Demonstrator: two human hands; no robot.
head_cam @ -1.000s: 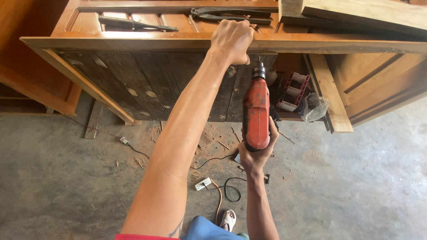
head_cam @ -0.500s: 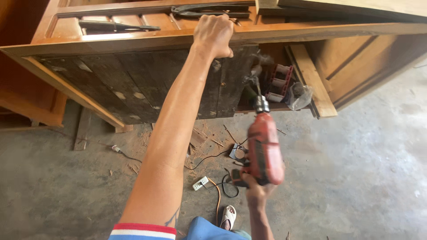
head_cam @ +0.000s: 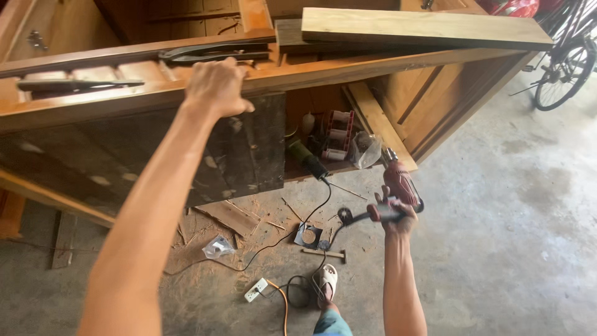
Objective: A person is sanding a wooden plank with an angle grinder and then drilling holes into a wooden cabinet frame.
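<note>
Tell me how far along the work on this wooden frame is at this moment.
Done: not much can be judged; wood shavings litter the floor under the wooden frame. In hand: the left hand grips the frame's top edge, while the right hand holds a red drill low, away from the wood. Left: the drill touches nothing; a loose plank lies on top.

Woodworking shop, open to the outside. Bare concrete floor (head_cam: pixel 510 205) littered with wood chips and offcuts (head_cam: pixel 233 218). Large unfinished wooden frame (head_cam: pixel 348 68) laid across supports, loose plank (head_cam: pixel 423 28) on top, pliers (head_cam: pixel 205 53) lying on it. More door-like wooden panels (head_cam: pixel 435 106) stacked behind. Red power drill (head_cam: pixel 401 186) in the right hand (head_cam: pixel 395 214), hammer (head_cam: pixel 323 253), cable and white power strip (head_cam: pixel 255 289) on the floor, angle grinder (head_cam: pixel 305 155) under the frame. Bicycle wheel (head_cam: pixel 563 74) at the top right edge.
</note>
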